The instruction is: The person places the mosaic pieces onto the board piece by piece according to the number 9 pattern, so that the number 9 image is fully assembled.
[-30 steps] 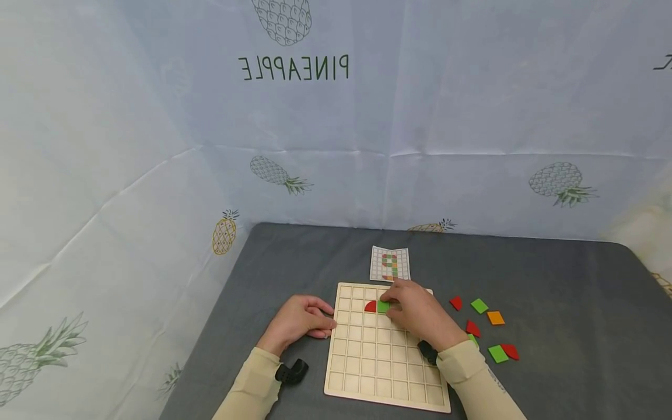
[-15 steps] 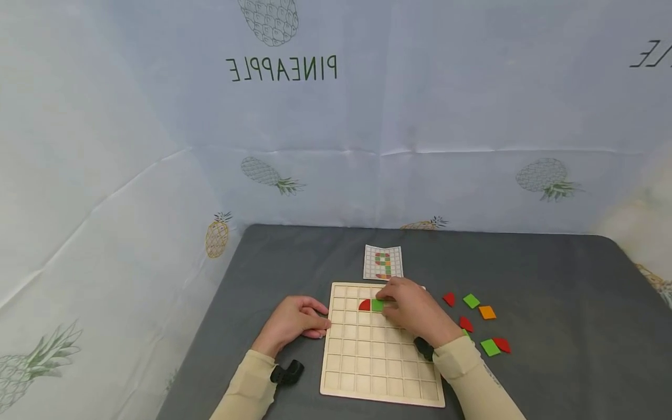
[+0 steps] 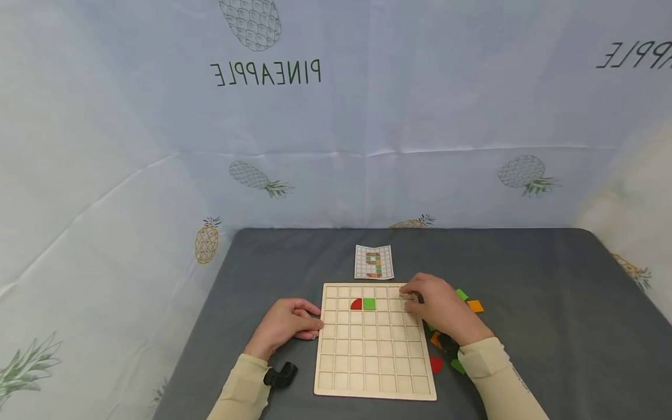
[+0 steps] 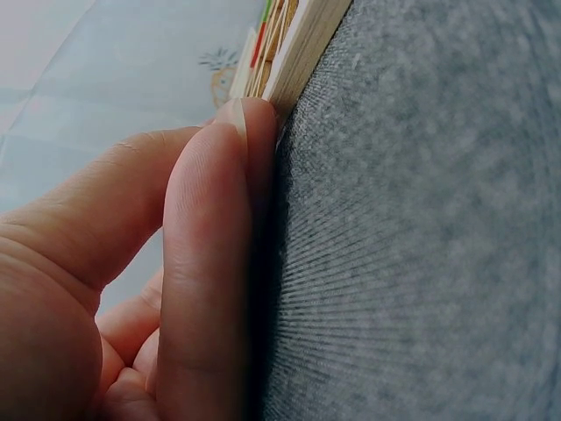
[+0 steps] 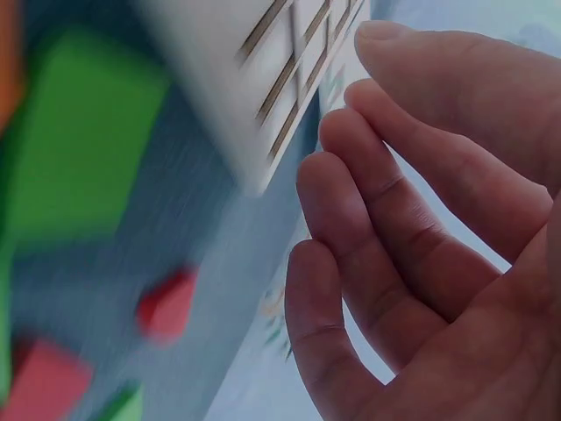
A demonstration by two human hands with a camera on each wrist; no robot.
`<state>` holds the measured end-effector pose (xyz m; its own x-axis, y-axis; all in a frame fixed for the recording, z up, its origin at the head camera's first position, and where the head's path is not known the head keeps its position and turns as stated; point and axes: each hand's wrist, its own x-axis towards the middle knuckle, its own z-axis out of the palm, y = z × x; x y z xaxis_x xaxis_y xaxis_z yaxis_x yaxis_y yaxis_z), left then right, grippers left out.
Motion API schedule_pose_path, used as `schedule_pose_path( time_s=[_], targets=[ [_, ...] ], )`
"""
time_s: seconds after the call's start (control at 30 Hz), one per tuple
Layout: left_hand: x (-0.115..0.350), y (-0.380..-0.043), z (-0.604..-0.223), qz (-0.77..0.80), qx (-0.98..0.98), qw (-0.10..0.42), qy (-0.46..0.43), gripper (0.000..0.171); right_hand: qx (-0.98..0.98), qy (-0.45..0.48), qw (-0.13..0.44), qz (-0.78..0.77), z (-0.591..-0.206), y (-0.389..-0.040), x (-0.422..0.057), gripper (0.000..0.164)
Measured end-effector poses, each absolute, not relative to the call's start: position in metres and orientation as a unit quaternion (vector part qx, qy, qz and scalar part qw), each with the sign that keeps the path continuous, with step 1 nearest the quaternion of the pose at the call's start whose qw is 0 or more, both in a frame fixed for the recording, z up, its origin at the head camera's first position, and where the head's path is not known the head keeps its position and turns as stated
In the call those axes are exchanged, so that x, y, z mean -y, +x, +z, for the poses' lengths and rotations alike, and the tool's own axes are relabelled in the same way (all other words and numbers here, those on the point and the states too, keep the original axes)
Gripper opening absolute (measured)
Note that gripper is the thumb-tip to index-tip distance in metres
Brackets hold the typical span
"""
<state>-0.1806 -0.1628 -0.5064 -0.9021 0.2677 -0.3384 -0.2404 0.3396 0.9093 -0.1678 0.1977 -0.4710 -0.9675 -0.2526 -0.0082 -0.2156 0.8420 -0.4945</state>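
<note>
A pale wooden grid board (image 3: pixel 363 350) lies on the table. A red quarter-circle tile (image 3: pixel 357 304) and a green square tile (image 3: pixel 369 304) sit side by side in its upper cells. My left hand (image 3: pixel 286 324) is at the board's left side; in the left wrist view, thumb and finger tips touch the edge of the board (image 4: pixel 302 57). Above the board's upper right corner is my right hand (image 3: pixel 443 306). Its fingers are loosely bent, with nothing between them in the right wrist view (image 5: pixel 421 228). Beyond the board lies a small printed pattern card (image 3: pixel 374 262).
Loose tiles lie right of the board, partly hidden by the right hand and forearm: a red one (image 3: pixel 436 365), an orange one (image 3: pixel 475 306) and a green one (image 3: pixel 461 294) among them. The dark grey table (image 3: pixel 535 291) meets a pineapple-print cloth (image 3: pixel 420 116) behind.
My right hand has left the green square tile and moved right, to the board's corner by the loose tiles. The green tile stays in its cell. My left hand keeps its place at the board's edge.
</note>
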Motion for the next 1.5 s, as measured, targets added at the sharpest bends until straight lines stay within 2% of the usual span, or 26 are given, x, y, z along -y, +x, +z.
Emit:
schedule_pose_path(
  time_s=[0.5, 0.87, 1.23, 1.5],
  targets=[
    [0.164, -0.180, -0.508, 0.579, -0.785, 0.222, 0.005, 0.040, -0.973, -0.080, 0.015, -0.217, -0.478, -0.164, -0.265, 0.028],
    [0.165, -0.180, -0.512, 0.584, -0.778, 0.232, 0.005, 0.037, -0.974, -0.057, 0.042, -0.215, -0.487, -0.173, -0.271, 0.041],
    [0.164, -0.183, -0.512, 0.586, -0.776, 0.234, 0.002, 0.038, -0.975, -0.073, 0.027, -0.208, -0.485, -0.178, -0.266, 0.029],
    [0.164, -0.183, -0.510, 0.585, -0.777, 0.234, -0.001, 0.038, -0.972, -0.074, 0.029, -0.219, -0.486, -0.180, -0.263, 0.027]
  ],
)
